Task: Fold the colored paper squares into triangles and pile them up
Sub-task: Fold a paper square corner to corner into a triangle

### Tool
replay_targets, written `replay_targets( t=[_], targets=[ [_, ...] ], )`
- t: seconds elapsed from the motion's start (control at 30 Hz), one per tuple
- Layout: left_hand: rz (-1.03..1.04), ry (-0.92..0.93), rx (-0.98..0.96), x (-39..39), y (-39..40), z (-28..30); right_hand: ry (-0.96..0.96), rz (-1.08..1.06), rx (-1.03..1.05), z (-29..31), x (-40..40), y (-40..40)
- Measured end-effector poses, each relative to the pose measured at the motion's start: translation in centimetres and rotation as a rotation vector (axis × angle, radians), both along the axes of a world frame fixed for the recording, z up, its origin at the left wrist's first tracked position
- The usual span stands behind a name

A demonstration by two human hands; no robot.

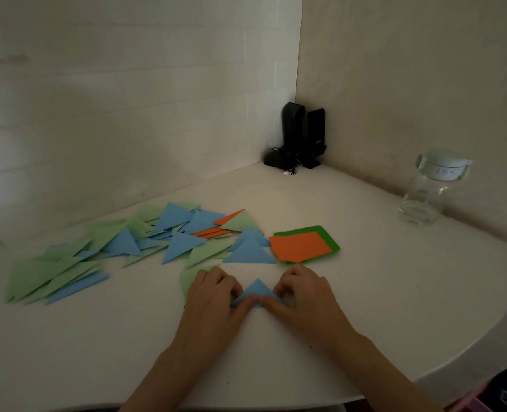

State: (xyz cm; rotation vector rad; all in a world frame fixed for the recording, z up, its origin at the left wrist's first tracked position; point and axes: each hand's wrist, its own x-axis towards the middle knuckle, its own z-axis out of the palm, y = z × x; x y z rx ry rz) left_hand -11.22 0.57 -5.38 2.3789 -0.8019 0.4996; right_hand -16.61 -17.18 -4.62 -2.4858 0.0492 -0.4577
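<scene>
Item: blue triangle (256, 289), nearside of the orange squares (301, 246); I noted both hands (255, 295) pinching its crease. Folding step. Next, I judged: release onto the folded heap (145, 239).

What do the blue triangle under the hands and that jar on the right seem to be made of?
Blue triangle: thin matte paper, judging by its sharp edges and flat, shineless colour. Jar: looks like clear glass, possibly plastic; the wall shows through it, with bright glints. Its pale lid looks plastic.
</scene>
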Motion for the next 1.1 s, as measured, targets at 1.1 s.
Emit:
replay_targets(
  t=[1.1],
  targets=[
    [0.059, 0.426, -0.096, -1.8, -1.1, 3.0, 0.048, 0.014, 0.371, 1.9, -1.5, -1.6]
  ],
)
